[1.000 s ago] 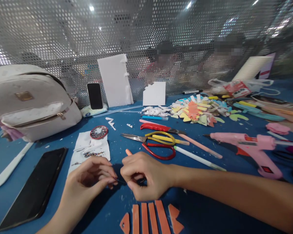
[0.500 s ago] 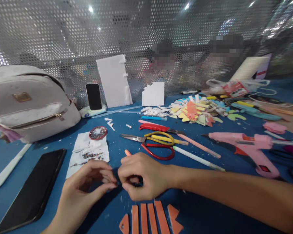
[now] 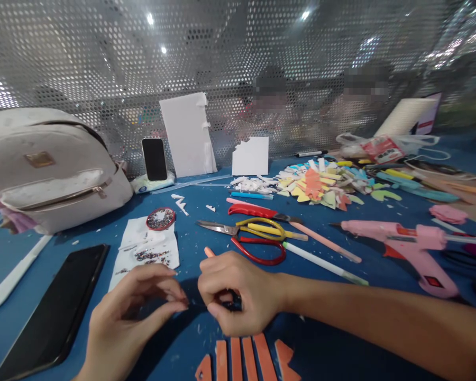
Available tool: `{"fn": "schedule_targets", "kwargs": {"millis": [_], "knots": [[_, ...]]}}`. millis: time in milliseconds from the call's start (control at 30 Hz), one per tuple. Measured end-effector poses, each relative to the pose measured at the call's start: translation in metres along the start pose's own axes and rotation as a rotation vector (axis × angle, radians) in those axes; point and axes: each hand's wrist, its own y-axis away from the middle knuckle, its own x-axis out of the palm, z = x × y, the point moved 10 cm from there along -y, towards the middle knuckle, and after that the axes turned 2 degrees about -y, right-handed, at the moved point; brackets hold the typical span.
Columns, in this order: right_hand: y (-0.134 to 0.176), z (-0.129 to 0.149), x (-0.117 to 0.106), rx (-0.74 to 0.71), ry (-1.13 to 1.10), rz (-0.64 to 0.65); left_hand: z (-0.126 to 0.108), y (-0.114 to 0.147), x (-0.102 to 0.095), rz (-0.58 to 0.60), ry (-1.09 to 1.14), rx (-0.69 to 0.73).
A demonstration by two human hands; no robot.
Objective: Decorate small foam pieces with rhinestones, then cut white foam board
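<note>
- Two hands of yours are working on the near side of the scissors (image 3: 234, 230), your left hand (image 3: 122, 315) lying to the near left of them and your right hand (image 3: 244, 296) just on their near side.
- Your fingertips are standing a little farther apart than half a second ago, so the gap between the hands is opening again; in my judgement you are drawing out or straightening something fine.
- A faint dark strand (image 3: 198, 305) seems to be spanning that gap, nearer to you than the scissors' blades, though it is showing too thinly to be sure.
- Your left thumb and forefinger are nearly meeting; I cannot tell whether they are pinching the strand.
- Your right fingers are curling into a loose fist around something dark (image 3: 234, 302); I cannot tell how firmly they are closing on it.
- An orange stick (image 3: 209, 252) is poking out beyond your right knuckles, below the scissors' blades; whether you are gripping it is staying hidden.
- Left of the scissors, a white paper (image 3: 165, 241) is carrying small dark bits and a red-rimmed dish (image 3: 161, 229).
- Nearest you, well below the scissors, orange pieces (image 3: 236, 360) are lying in a row, untouched.
</note>
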Motion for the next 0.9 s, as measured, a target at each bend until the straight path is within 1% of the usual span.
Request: {"fn": "schedule_targets", "kwargs": {"millis": [267,433,733,900], "knots": [[0.0003,0.0015,0.0016,-0.005,-0.029,0.025,-0.0024,0.0025,0.0009,0.010,-0.001,0.023],[0.0001,0.0038,0.0014,-0.025,-0.053,0.014,-0.0027,0.0047,0.0024,0.031,0.004,0.052],[0.0002,0.0000,0.0079,0.013,-0.039,0.096,-0.0030,0.0055,0.0032,0.046,0.011,0.081],[0.0004,-0.0003,0.0067,0.004,-0.049,0.072,-0.0054,0.0057,0.0035,0.043,0.014,0.093]]}}
